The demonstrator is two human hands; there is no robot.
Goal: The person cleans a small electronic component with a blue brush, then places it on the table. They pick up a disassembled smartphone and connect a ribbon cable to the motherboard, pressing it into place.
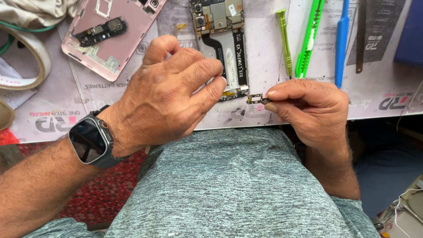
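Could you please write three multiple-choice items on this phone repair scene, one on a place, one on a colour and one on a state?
1. Where does the pink metal phone back cover lie?
A. upper left of the mat
B. on the lap
C. lower right

2. What colour is the slim screwdriver beside the bright green plastic tweezers?
A. red
B. green
C. black

3. What is in the grip of the right hand?
A. nothing
B. a roll of tape
C. a small gold-and-black circuit board piece

Answers: 1 A, it lies past the left hand, at the upper left. 2 B, its handle is yellow-green. 3 C, thumb and forefinger pinch the piece.
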